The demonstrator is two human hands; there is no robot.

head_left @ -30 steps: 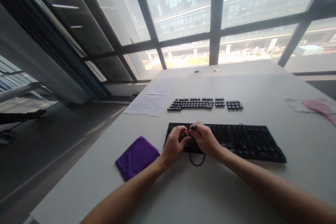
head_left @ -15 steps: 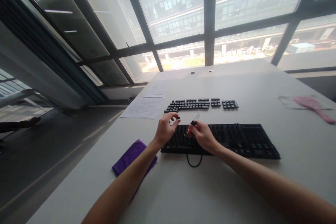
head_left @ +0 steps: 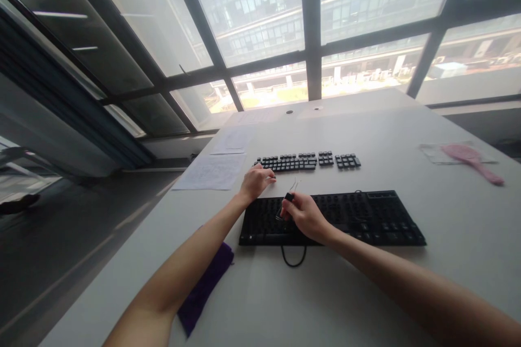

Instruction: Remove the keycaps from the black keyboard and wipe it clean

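The left hand (head_left: 255, 180) rests closed fingers at the loose keycaps (head_left: 306, 161) on the bench (head_left: 366, 293), while the right hand (head_left: 304, 216) pinches a thin wire keycap puller (head_left: 288, 199) over the keyboard (head_left: 358, 217), a light, springy tool seemingly best gripped by its handle.

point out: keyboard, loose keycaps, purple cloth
keyboard (head_left: 366, 217), head view, bare right half of its deck
loose keycaps (head_left: 309, 161), head view, middle of the laid-out rows
purple cloth (head_left: 203, 293), head view, fold below the forearm

On the white table (head_left: 366, 293), rows of loose black keycaps (head_left: 307, 161) are laid behind the black keyboard (head_left: 358, 217); printed paper sheets (head_left: 209, 172) are placed left of them.
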